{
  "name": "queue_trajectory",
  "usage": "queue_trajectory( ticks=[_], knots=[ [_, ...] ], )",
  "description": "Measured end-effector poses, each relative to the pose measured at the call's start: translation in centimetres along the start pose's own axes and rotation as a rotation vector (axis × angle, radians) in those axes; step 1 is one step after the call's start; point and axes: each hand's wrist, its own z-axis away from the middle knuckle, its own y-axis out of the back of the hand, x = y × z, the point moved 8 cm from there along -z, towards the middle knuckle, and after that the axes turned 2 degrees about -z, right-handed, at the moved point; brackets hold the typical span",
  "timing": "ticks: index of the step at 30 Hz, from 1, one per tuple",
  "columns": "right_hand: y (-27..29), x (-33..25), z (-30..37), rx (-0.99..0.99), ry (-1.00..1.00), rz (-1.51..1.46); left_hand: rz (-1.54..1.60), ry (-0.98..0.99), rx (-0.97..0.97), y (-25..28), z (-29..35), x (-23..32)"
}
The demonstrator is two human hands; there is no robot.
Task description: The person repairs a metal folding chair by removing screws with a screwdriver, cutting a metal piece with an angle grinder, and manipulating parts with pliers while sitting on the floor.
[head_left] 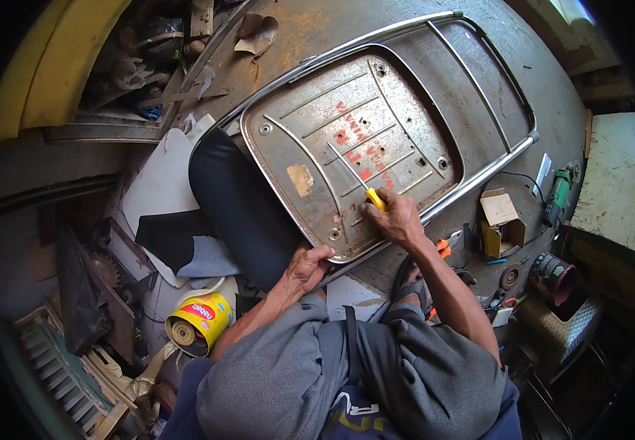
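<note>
Metal seat panel (pixel 391 147), rust-spotted, red-lettered; lies mid-scene between rails of a chrome frame (pixel 469 86). Left hand (pixel 309 268): curled, gripping the panel's near rim. Right hand (pixel 397 218): closed round a yellow-handled screwdriver (pixel 375 198), shaft pointing far left. Black cushion (pixel 237 205): along the panel's left side.

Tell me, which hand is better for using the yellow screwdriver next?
Probably the right hand: it already grips the yellow screwdriver, whose shaft reaches over the metal panel. The left hand seems better kept where it is, holding the panel's near corner.
</note>
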Motion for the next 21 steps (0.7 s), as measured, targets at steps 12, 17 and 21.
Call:
queue_trajectory(
  ticks=[12, 17, 21],
  knots=[
    [2.7, 2.5, 0.9, 0.297, 0.12, -0.154, -0.086, 0.086, 0.047, 3.1, -1.7, -1.6],
    [8.3, 2.4, 6.7, 0.46, 0.024, -0.343, -0.133, -0.005, 0.077, 1.1, -0.6, -0.1],
    [11.3, 11.6, 15.7, 0.747, -0.206, -0.244, -0.144, 0.025, 0.088, 3.5, -1.5, -0.1]
  ],
)
